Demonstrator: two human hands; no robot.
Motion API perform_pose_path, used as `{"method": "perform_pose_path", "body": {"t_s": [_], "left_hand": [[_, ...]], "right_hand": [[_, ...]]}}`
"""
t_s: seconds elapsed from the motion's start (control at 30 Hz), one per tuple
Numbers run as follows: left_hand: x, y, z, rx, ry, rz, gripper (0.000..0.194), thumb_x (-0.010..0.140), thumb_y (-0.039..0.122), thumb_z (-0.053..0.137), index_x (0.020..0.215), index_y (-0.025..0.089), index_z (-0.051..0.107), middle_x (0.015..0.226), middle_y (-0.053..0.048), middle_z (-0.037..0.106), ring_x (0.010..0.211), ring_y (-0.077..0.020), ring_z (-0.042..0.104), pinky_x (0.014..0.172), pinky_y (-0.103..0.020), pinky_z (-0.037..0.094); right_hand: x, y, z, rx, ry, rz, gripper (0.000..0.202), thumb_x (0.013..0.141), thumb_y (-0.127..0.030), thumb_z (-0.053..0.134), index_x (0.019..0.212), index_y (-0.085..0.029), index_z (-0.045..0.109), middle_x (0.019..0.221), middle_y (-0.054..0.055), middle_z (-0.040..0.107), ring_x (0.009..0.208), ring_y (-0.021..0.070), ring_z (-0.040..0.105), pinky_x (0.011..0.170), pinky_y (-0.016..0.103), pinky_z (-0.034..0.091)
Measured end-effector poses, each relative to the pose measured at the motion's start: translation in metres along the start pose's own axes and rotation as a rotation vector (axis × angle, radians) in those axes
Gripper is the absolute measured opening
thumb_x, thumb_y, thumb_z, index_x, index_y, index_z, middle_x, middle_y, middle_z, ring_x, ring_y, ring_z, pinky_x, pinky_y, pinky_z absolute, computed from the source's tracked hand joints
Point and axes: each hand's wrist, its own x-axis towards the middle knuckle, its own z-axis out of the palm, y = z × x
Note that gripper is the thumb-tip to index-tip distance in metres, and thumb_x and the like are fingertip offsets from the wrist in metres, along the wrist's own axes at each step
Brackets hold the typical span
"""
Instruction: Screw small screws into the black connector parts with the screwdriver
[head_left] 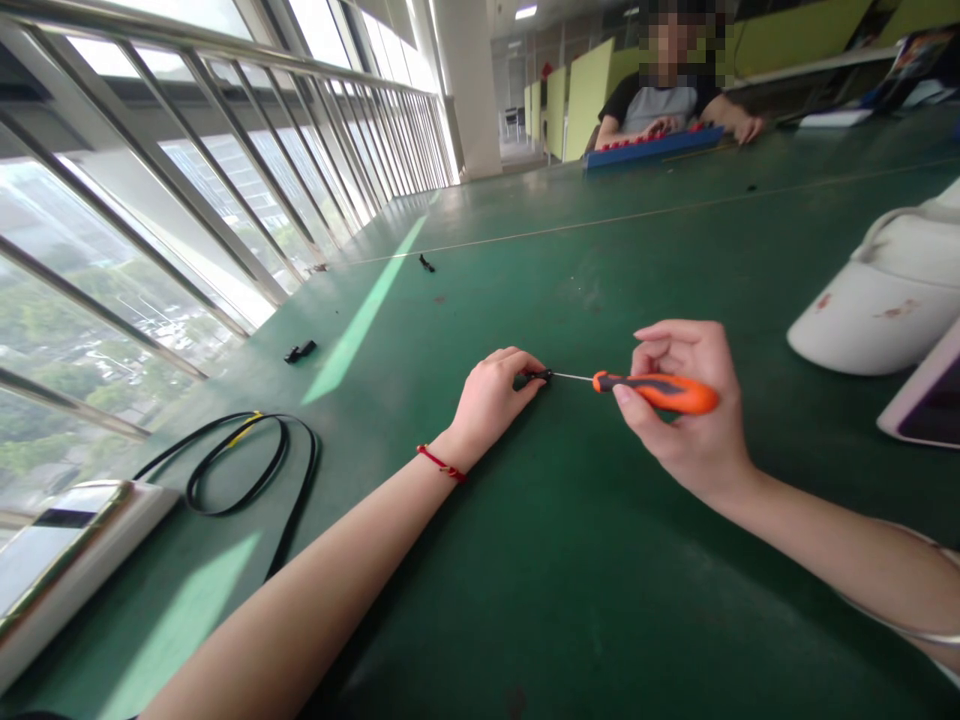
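My left hand (501, 388) pinches a small black part (547, 375) between thumb and fingers, low over the green table (585, 580). In my right hand (694, 420) is a screwdriver with an orange and dark handle (679, 392), held lightly by the thumb and fingers. Its thin metal shaft points left, and the tip meets the black part at my left fingertips. Fine details of the part are too small to tell.
Small black pieces (300, 351) (427, 263) lie left and farther back. A looped black strap (281, 460) and a white box (97, 530) are at the left. A white container (885, 290) and a device (930, 395) stand right. Across the table, a person (664, 105) sits behind a blue tray (652, 147).
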Motion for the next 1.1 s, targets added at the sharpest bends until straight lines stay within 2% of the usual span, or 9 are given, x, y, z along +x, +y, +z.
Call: {"method": "perform_pose_path", "body": {"t_s": [0.13,0.23,0.33,0.43,0.53,0.67,0.87,1.03,1.1], "left_hand": [[0.0001,0.0001,0.0,-0.006,-0.004,-0.004,0.009,0.079,0.017,0.059,0.084,0.018,0.067,0.087,-0.003,0.067,0.081,-0.0163,0.061,0.073,-0.027,0.049],[0.0001,0.0008,-0.0006,0.004,-0.008,-0.003,0.009,0.08,0.017,0.058,0.084,0.018,0.066,0.088,-0.003,0.067,0.083,-0.0165,0.061,0.075,-0.027,0.049],[-0.0003,0.0016,-0.0012,0.022,-0.012,0.003,0.009,0.08,0.017,0.058,0.083,0.019,0.066,0.09,-0.003,0.067,0.086,-0.017,0.061,0.076,-0.027,0.049],[-0.0006,0.0019,-0.0012,0.038,-0.014,-0.002,0.008,0.079,0.018,0.059,0.082,0.019,0.066,0.091,-0.002,0.068,0.087,-0.0173,0.062,0.077,-0.028,0.048],[-0.0004,0.0021,-0.0007,0.063,-0.012,-0.02,0.007,0.079,0.019,0.06,0.082,0.019,0.066,0.09,-0.001,0.069,0.085,-0.0175,0.062,0.079,-0.029,0.047],[-0.0001,0.0034,-0.0008,0.093,0.0,-0.029,0.008,0.079,0.019,0.06,0.081,0.02,0.067,0.089,0.0,0.069,0.082,-0.0172,0.063,0.084,-0.032,0.045],[-0.0014,0.0049,-0.0014,0.018,-0.007,-0.039,0.011,0.079,0.017,0.057,0.083,0.019,0.066,0.09,-0.001,0.067,0.08,-0.015,0.062,0.072,-0.025,0.049],[-0.0016,0.0047,-0.0005,0.015,-0.005,-0.027,0.011,0.078,0.016,0.056,0.083,0.018,0.065,0.09,-0.002,0.066,0.08,-0.015,0.062,0.074,-0.025,0.049],[-0.0016,0.0047,-0.0004,0.012,-0.005,-0.022,0.012,0.078,0.015,0.055,0.084,0.018,0.065,0.091,-0.002,0.066,0.081,-0.0149,0.062,0.074,-0.025,0.049]], "right_hand": [[0.0006,-0.0015,-0.0011,-0.078,-0.096,0.01,0.008,0.078,-0.024,0.061,0.082,-0.025,0.054,0.055,-0.005,0.049,0.05,0.0131,0.051,0.059,0.031,0.047],[0.0005,-0.0021,-0.0008,-0.058,-0.016,-0.033,0.019,0.073,-0.02,0.064,0.089,-0.026,0.055,0.072,-0.001,0.058,0.058,0.014,0.056,0.061,0.031,0.048],[0.0006,-0.0013,-0.0003,-0.002,0.03,-0.029,0.034,0.07,-0.018,0.066,0.1,-0.026,0.052,0.079,0.0,0.056,0.061,0.0147,0.055,0.06,0.031,0.048],[0.0006,-0.0013,-0.0009,-0.054,-0.056,-0.004,0.016,0.075,-0.023,0.063,0.088,-0.025,0.054,0.06,-0.004,0.05,0.053,0.0139,0.052,0.056,0.03,0.045],[0.0004,-0.0008,-0.0011,-0.111,-0.071,-0.018,0.006,0.077,-0.024,0.061,0.08,-0.024,0.055,0.064,-0.002,0.058,0.056,0.0143,0.056,0.06,0.031,0.046],[0.001,0.0015,-0.0001,-0.047,0.038,-0.055,0.029,0.072,-0.021,0.064,0.099,-0.024,0.053,0.084,0.001,0.059,0.065,0.0157,0.057,0.063,0.032,0.047],[0.0009,-0.0012,-0.0001,-0.112,-0.074,0.011,0.01,0.079,-0.027,0.059,0.087,-0.024,0.054,0.053,-0.006,0.048,0.05,0.0129,0.05,0.059,0.031,0.044],[0.0005,0.0014,0.0012,0.006,0.033,-0.078,0.039,0.071,-0.019,0.063,0.107,-0.024,0.049,0.089,0.002,0.056,0.078,0.0171,0.058,0.071,0.033,0.049],[0.0012,0.0019,0.0009,0.003,0.03,-0.052,0.044,0.07,-0.022,0.065,0.11,-0.025,0.047,0.086,0.001,0.054,0.075,0.0174,0.056,0.071,0.035,0.048]]}}
